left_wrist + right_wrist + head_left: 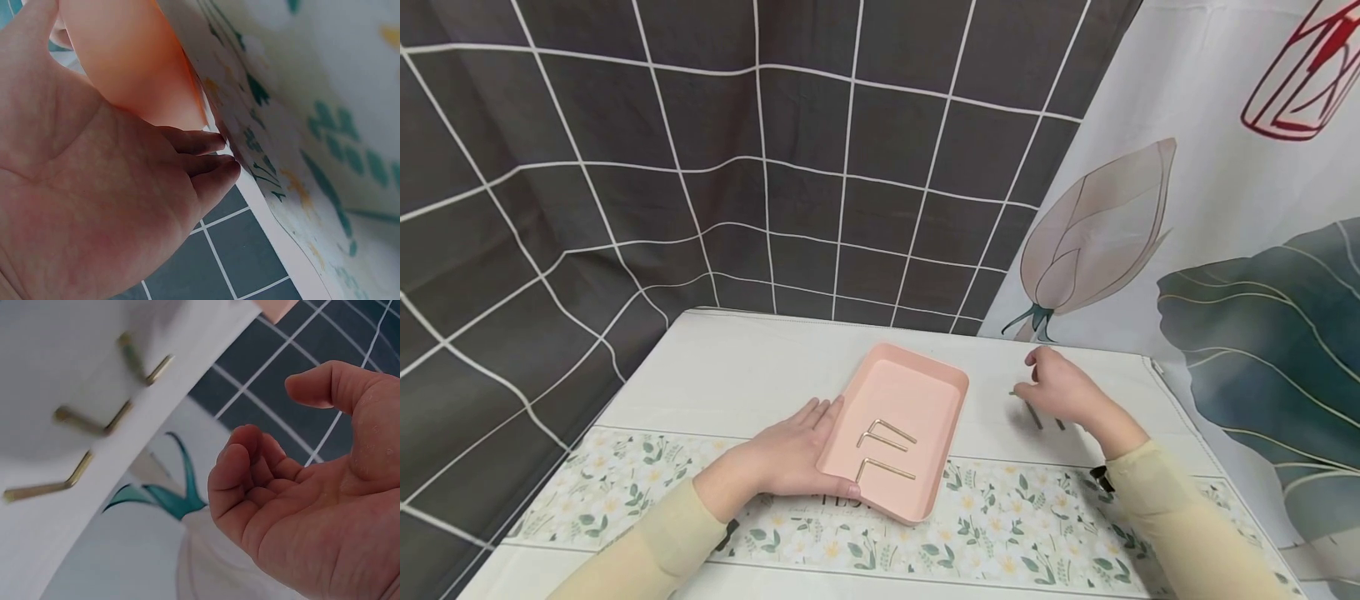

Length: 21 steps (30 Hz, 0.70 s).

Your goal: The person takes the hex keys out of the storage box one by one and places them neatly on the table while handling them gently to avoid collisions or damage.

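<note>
A pink tray (901, 383) lies at a slant on the table, with three gold-coloured hex keys (891, 469) inside its nearer half. My left hand (797, 454) rests against the tray's left side, fingers straight along the wall and thumb at the near rim. To the right of the tray, my right hand (1063, 387) hovers over more L-shaped hex keys (1035, 417), partly hiding them. Three such keys (40, 490) show on the white surface in the right wrist view. That hand's fingers are loosely curled, its thumb stands apart, and nothing is between them.
A white tabletop cover (730, 367) with a floral band (1000, 517) lies under everything. Behind the table and at its left hangs a dark cloth with a white grid (805, 200). A pale curtain with plant prints (1097, 225) hangs at the right.
</note>
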Each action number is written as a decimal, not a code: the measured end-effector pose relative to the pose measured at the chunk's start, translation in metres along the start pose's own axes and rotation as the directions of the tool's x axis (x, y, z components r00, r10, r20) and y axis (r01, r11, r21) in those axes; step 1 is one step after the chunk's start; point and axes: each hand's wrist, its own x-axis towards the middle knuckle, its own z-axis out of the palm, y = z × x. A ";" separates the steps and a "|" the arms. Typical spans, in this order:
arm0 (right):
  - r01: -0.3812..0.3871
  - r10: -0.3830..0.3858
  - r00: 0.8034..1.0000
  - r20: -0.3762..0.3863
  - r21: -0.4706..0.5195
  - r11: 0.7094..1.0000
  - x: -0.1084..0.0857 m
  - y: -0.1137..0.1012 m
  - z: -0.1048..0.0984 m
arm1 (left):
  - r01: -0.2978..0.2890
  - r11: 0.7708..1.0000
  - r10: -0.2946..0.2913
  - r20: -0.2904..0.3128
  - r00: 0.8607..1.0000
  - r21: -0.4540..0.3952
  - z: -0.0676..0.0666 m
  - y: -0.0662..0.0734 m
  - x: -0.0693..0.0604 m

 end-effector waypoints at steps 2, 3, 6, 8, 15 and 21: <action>0.009 -0.009 1.000 -0.004 -0.002 1.000 0.002 -0.007 0.003 | -0.001 1.000 0.001 -0.001 1.000 0.001 0.000 0.000 0.000; 0.016 -0.016 1.000 -0.005 -0.004 1.000 0.003 -0.011 0.004 | -0.001 1.000 0.001 -0.001 1.000 0.000 0.000 0.000 0.001; 0.042 -0.042 0.999 -0.011 -0.006 0.999 0.006 -0.021 0.008 | -0.001 1.000 0.001 -0.003 1.000 -0.005 0.000 0.000 0.001; 0.069 -0.069 0.997 -0.017 -0.012 0.998 0.007 -0.027 0.010 | 0.000 1.000 0.000 -0.005 1.000 -0.011 0.001 0.000 0.001; 0.160 -0.161 0.987 -0.021 -0.035 0.987 0.012 -0.042 0.016 | -0.001 1.000 0.001 -0.005 1.000 -0.009 0.001 0.000 0.001; 0.193 -0.194 0.981 -0.012 -0.044 0.980 0.013 -0.056 0.019 | -0.010 1.000 0.010 -0.007 1.000 -0.008 0.001 -0.001 0.001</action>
